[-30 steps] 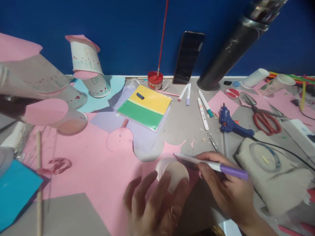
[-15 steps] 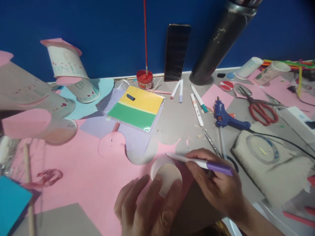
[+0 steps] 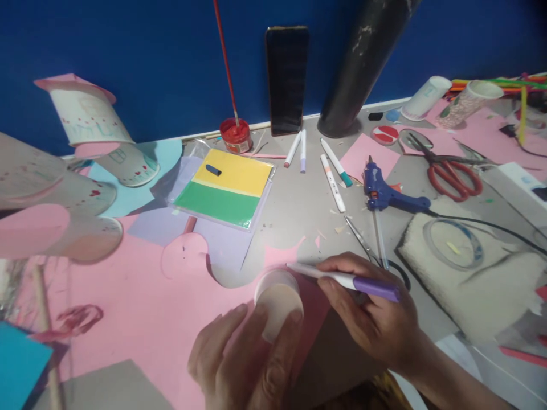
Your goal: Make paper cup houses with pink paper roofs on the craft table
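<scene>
My left hand grips a white paper cup with its thumb and fingers, pressing it onto a sheet of pink paper. Between the fingers of my right hand is a white marker with a purple end. The marker's tip touches or nearly touches the pink paper just beyond the cup's far rim; I cannot tell which. A curved bite is cut from the paper's far edge, and to the left of it a rounded outline is drawn. Small scissors lie past my right hand, their handles partly hidden by it.
Decorated paper cups stand stacked at the left. A red paint pot with a brush, a phone and a dark pole line the blue wall. To the right lie a blue glue gun, red-handled scissors and a cloth.
The camera view has turned slightly, so most things sit further left in the picture. Both hands keep the same hold, and the marker tip stays close to the cup's rim.
</scene>
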Demonstrator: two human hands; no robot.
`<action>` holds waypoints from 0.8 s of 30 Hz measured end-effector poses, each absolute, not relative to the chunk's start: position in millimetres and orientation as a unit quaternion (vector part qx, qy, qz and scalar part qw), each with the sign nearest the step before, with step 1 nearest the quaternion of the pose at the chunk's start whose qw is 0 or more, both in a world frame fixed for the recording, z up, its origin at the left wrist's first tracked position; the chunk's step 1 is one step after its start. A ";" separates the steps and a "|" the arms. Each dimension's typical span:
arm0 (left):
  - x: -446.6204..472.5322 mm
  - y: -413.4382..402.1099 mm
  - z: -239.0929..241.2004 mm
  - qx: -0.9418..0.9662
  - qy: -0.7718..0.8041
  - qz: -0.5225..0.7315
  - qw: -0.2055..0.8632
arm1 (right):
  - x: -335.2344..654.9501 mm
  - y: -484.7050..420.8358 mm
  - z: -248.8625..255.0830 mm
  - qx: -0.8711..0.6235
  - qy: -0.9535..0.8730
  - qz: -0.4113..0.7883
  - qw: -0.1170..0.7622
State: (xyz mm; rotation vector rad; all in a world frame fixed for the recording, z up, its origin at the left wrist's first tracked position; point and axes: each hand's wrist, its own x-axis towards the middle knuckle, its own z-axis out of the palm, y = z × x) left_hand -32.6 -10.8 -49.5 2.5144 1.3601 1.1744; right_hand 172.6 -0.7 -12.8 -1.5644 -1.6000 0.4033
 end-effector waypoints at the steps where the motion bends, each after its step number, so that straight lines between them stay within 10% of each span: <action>1: -32.5 -11.2 -49.6 0.812 0.442 0.380 0.027 | 173.5 -1.8 -13.0 -0.626 -0.638 0.156 0.420; 24: -36.2 -5.4 -46.4 0.843 0.405 0.354 0.023 | 180.2 -24.2 -15.2 -0.623 -0.637 0.158 0.424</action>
